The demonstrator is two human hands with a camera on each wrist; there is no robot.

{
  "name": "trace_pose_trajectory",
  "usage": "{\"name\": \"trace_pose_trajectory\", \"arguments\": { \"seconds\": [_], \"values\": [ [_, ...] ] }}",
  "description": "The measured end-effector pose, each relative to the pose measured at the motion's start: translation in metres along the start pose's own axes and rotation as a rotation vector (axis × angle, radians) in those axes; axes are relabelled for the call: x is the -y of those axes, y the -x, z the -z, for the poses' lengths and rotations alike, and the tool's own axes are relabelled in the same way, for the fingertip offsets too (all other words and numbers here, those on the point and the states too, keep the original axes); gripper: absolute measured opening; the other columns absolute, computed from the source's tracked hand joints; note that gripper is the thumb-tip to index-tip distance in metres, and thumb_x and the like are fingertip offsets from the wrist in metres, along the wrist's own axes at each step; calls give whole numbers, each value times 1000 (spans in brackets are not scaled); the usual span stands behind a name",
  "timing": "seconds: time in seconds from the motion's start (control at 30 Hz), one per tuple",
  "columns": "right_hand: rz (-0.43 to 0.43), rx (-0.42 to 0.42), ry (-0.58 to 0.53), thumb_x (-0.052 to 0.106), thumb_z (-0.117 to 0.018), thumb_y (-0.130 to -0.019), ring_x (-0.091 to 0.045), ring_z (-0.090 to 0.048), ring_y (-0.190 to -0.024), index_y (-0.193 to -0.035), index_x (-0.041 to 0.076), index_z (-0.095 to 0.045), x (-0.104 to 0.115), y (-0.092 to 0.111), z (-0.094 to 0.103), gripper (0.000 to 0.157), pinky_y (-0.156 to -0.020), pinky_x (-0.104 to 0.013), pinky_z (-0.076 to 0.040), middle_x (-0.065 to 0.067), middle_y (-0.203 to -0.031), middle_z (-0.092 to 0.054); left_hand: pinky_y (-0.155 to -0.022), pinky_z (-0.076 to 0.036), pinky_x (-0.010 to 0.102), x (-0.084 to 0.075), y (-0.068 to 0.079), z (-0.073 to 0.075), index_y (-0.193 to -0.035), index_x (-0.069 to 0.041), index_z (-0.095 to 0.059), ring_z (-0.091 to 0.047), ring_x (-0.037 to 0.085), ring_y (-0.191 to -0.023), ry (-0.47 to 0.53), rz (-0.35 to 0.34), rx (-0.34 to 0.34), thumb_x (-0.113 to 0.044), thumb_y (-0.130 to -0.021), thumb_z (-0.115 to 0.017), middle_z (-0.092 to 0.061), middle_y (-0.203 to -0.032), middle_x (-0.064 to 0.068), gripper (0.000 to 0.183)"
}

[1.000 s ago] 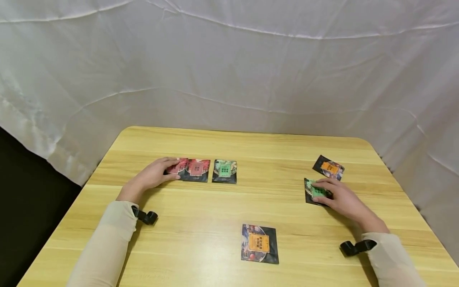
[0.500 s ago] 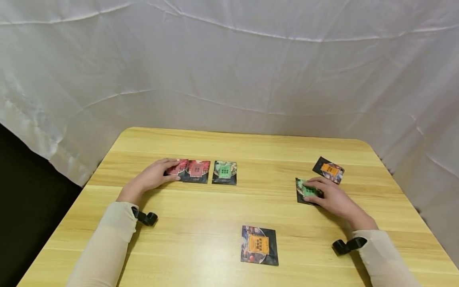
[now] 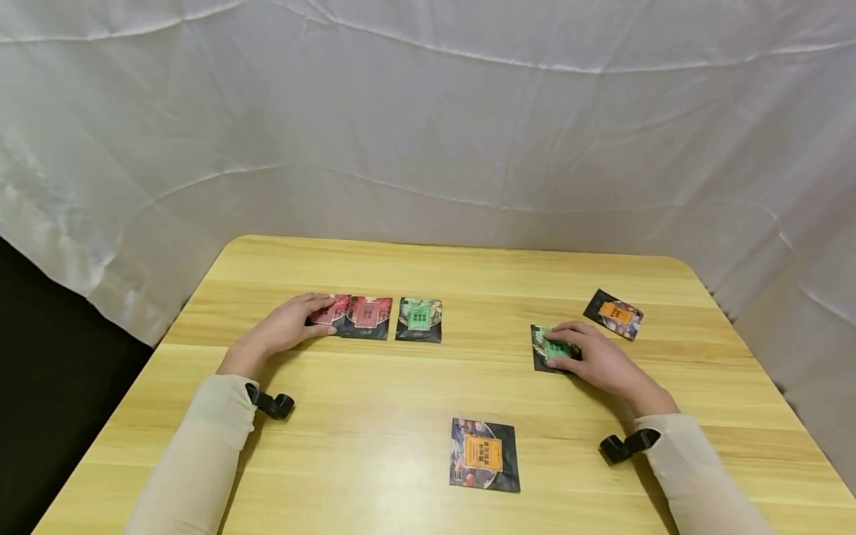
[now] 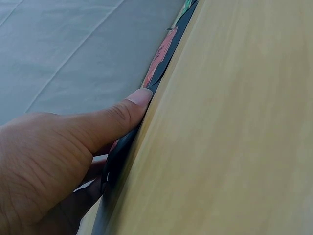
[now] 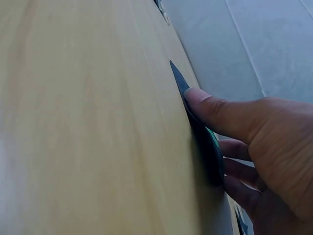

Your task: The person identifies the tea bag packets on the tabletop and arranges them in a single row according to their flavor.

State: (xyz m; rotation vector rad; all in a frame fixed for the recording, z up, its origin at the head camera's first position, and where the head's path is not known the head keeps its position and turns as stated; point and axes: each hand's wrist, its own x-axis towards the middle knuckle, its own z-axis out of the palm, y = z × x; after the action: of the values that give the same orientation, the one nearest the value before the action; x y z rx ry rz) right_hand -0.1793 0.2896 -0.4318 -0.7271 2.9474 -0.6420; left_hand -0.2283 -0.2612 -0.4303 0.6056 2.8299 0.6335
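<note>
"Green packet (image 3: 555,349): position, grip?"

"Nearer the table's (image 3: 374,416) right and far edges; right hand (image 3: 597,357) pinches it from the right, thumb and fingers part-spread. Left hand (image 3: 284,325), farther, holds a red packet (image 3: 326,316)."

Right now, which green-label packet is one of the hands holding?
The rightmost green packet, held by the right hand; the other green packet lies untouched beside the red packets.

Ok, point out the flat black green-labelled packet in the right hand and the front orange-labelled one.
Black green-labelled packet (image 3: 554,349), head view: green label.
Black orange-labelled packet (image 3: 484,454), head view: orange label.
</note>
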Motion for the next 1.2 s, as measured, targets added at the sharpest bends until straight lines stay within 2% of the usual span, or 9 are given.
{"name": "trace_pose_trajectory", "arguments": {
  "seconds": [0.43, 0.67, 1.2],
  "values": [
    [-10, 60, -21, 39, -70, -91, -40, -44, -128, -134, 11, -62, 15, -23, -7, 52, -102, -59, -39, -16, -138, -48, -111, -25, 61, 1, 0, 0, -149, -3, -41, -31, 48, -136, 9, 6, 0, -38, -95, -64, -36, -148, 28, 68],
    [15, 67, -40, 37, -70, -91, -40, -44, -128, -134, 10, -61, 24, -35, -11, 52, -103, -58, -39, -18, -138, -48, -111, -25, 61, 1, -2, 2, -149, -4, -41, -31, 48, -136, 0, 7, 0, -39, -95, -64, -36, -148, 28, 68],
    [69, 81, -66, 37, -72, -90, -34, -48, -124, -133, 12, -63, 51, -61, -26, 51, -102, -52, -42, -12, -135, -51, -111, -25, 61, 0, 0, 1, -149, -4, -42, -31, 48, -136, 3, 13, 4, -39, -95, -64, -36, -149, 27, 68]
  ]
}}
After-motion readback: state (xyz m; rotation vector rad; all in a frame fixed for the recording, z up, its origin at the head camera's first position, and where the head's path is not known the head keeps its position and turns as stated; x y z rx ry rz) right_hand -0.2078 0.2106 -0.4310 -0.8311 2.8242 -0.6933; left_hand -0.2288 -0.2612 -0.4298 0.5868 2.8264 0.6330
